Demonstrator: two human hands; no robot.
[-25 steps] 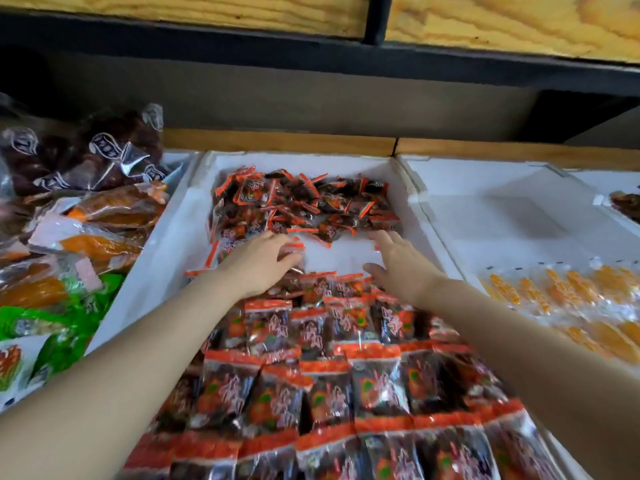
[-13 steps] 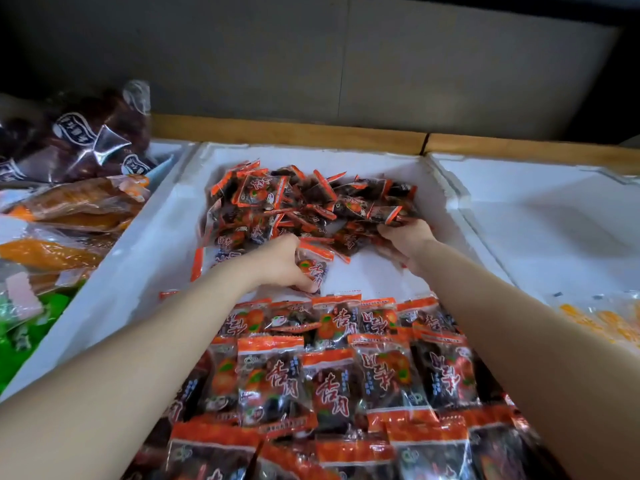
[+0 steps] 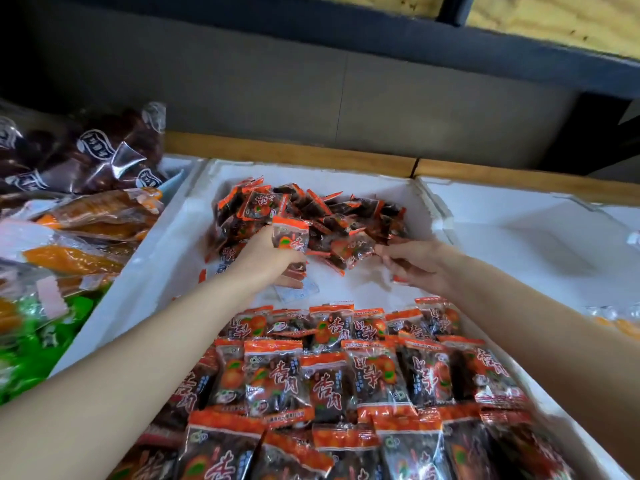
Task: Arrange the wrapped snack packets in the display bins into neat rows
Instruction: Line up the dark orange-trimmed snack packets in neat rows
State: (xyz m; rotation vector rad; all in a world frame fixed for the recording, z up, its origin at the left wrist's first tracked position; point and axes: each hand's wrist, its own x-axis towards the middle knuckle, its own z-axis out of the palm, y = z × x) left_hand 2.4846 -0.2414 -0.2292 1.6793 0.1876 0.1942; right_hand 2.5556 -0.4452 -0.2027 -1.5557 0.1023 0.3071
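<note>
**Two hands picking snack packets from a loose pile in a white bin**

A white foam bin filled the middle of the view. It held the task's packets in two groups: neat overlapping rows of packets across the near half, orange strips toward the back, and a jumbled pile heaped against the far wall. A bare strip of bin floor lay between them, probably left as room for the next row.

To the left sat a bin of larger bags, dark, orange and green. To the right stood another white bin, mostly bare.

Both bare forearms reached over the rows to the pile's near edge. The left hand was closed around one packet, held upright with its printed face showing, likely to check its direction before laying it down. The right hand was curled with its fingertips pinching the edge of a packet at the pile's front; something orange also showed under its palm, too blurred to identify.

A small pale sachet lay on the floor below the left hand, its print unreadable. The nearest rows were cut off by the frame's lower edge, and the arms hid parts of the rows at either side.
</note>
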